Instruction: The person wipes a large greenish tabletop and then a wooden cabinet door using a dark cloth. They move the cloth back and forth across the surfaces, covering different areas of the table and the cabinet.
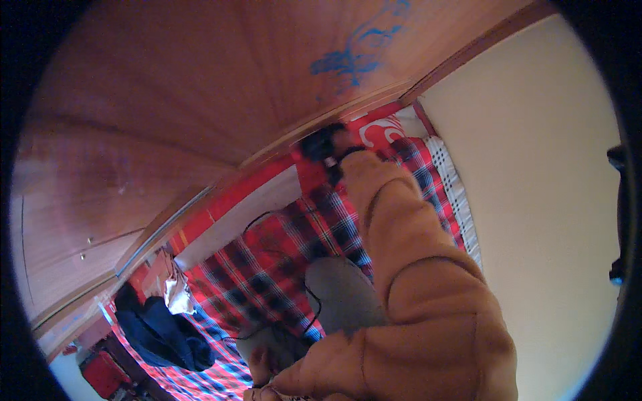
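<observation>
My right arm, in a tan sleeve, stretches far forward. At its end my right hand is blurred and lies against a black object, perhaps cloth or a bag, beside the wooden panel. Whether the fingers grip it does not show. My left hand is low in the picture, close to my grey-clad leg, and partly hidden by the sleeve. Something dark lies by its fingers, too dim to name. A thin black cord curves across my leg and the red plaid bedding.
Wooden panels with a blue painted pattern rise along the bed's far side. A pale wall stands at the right. Dark clothing and a crumpled whitish wrapper lie at left. A patterned pillow edge borders the wall.
</observation>
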Demonstrator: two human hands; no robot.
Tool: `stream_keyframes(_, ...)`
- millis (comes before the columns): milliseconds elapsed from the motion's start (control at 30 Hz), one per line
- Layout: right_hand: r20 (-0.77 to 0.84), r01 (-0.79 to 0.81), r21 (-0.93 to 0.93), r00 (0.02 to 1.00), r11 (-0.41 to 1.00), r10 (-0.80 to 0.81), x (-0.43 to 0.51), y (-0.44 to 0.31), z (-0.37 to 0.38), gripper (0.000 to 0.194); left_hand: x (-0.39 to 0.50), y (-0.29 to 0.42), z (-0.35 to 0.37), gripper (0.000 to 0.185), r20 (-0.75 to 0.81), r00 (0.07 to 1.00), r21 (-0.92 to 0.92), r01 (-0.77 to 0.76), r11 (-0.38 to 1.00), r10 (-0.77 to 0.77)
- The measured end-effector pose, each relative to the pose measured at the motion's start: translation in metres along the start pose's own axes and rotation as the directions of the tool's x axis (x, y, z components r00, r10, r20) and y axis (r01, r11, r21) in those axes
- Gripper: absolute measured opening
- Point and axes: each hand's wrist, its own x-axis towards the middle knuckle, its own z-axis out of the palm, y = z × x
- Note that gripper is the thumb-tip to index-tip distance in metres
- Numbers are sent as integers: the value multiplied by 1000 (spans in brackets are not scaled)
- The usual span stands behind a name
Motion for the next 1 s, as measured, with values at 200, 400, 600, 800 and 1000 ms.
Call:
stream_keyframes(200, -38, -366, -323, 927, 873, 374, -12, 177, -149, 23, 13, -28, -5, 16, -74, 994, 97, -75, 992, 82)
stream_keyframes(400, -34, -341, -306, 937, 889, 348, 17, 170, -173, 19, 35, -61, -28, 15, -107, 977, 406, -127, 905, 185)
stream_keyframes(600, -38, -133, -50, 991, 990, 131, 15, 38, -125, 21, 49, -110, -47, 12, -76, 943, 171, -307, 936, 324)
stream_keyframes(800, -35, 370, -111, 926, 922, -376, -76, -113, -156, 24, 36, -84, -22, 12, -58, 982, -22, -180, 984, 178)
stream_keyframes(1000, 16, 79, 984, 852, 159, -524, -216, -270, -248, 31, -19, -9, -4, 30, -54, 898, 219, -415, 883, 436)
